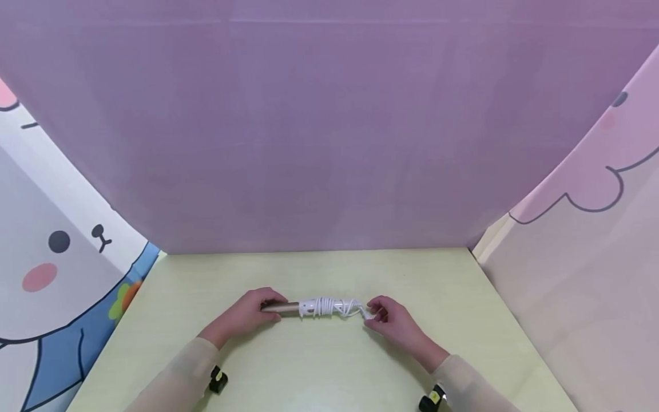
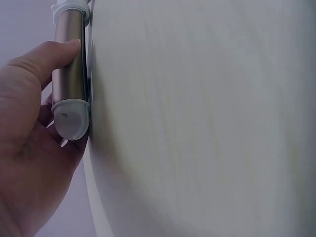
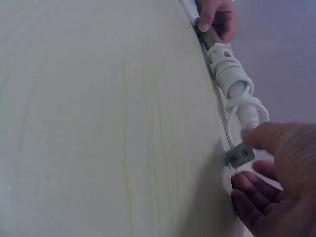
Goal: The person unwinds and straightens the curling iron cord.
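Note:
A hair curling iron (image 1: 285, 308) with a bronze metal barrel and a white handle lies across the table. Its white cord (image 1: 324, 306) is wound several times around the handle. My left hand (image 1: 259, 309) grips the barrel near its far end; the left wrist view shows the thumb on the bronze surface beside a pale end cap (image 2: 71, 120). At the handle's other end, my right hand (image 1: 393, 323) has its fingers loosely bent around the plug (image 3: 240, 155). In the right wrist view the thumb tip is close to the plug, and the other fingertips look apart from it.
The pale wooden table (image 1: 324, 274) runs back to a purple wall panel (image 1: 329, 126). Cartoon-printed panels stand at the left (image 1: 77, 240) and right (image 1: 582, 274). Each sleeve carries a small black device near the wrist.

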`<state>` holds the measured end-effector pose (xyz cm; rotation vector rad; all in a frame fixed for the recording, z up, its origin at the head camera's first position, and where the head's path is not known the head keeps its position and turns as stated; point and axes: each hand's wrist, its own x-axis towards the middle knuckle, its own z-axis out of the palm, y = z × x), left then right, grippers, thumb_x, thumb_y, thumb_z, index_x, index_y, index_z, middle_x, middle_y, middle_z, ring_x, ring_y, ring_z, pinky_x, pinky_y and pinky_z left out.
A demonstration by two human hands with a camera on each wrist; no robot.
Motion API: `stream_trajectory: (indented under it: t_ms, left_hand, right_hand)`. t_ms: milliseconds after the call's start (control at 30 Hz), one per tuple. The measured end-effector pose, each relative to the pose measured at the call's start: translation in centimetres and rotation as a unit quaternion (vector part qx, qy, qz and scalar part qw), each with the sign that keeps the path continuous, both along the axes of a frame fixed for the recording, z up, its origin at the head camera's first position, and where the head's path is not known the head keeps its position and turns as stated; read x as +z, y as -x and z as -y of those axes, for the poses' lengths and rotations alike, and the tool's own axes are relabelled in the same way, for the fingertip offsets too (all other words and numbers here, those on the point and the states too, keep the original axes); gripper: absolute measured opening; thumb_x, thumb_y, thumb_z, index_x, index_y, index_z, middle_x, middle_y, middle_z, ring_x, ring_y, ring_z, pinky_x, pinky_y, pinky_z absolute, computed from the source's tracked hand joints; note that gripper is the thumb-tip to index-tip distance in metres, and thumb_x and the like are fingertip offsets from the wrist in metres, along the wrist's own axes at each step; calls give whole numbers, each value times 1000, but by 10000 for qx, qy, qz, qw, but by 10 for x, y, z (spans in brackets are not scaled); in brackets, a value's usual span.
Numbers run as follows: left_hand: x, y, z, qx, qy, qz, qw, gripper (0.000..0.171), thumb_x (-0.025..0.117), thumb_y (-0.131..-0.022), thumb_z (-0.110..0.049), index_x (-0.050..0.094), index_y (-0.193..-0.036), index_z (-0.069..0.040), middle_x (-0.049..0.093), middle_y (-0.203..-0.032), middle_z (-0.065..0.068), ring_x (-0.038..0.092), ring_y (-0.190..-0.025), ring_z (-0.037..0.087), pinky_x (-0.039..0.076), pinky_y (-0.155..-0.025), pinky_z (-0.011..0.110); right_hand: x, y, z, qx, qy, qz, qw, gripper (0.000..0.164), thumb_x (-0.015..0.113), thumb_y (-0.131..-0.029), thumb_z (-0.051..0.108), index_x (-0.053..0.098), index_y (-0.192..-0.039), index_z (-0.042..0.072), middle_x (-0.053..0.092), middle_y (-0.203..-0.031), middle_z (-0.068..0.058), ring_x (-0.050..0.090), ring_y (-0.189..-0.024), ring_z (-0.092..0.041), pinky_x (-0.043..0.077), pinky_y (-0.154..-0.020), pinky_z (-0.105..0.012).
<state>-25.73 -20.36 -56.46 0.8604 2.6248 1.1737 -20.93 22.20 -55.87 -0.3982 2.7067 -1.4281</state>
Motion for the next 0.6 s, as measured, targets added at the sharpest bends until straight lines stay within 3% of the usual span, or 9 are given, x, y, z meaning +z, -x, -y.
stream_trajectory:
  t_ms: [167,433,600]
  left_hand:
    - [-1,-2,0,-12,105,76,9999,32,84,-100,-16,75,-131,-17,72,-117,-3,66,-104,14,57,-95,44]
    - [1,-3,2,-12,-3,151,9999,30,82,-102,-18,72,-130,-22,69,-117,-8,65,-105,15,55,-95,41]
    - [3,-4,3,50,-248,187,9995,29,82,-100,-11,74,-126,-19,71,-114,-6,66,-102,16,57,-91,37]
  right_hand:
    - [-2,1,7,-114,-311,-35,9994,18,87,-93,5,77,-108,7,71,-92,3,65,-83,-11,56,-73,-26]
    - [1,-2,11,-358,-114,-129,9992,13,81,-95,-1,79,-107,3,71,-89,2,65,-81,-13,57,-71,-26]
    - [3,-2,15,-655,43,-287,9974,12,80,-96,-3,80,-105,5,72,-89,2,66,-81,-11,58,-71,-26]
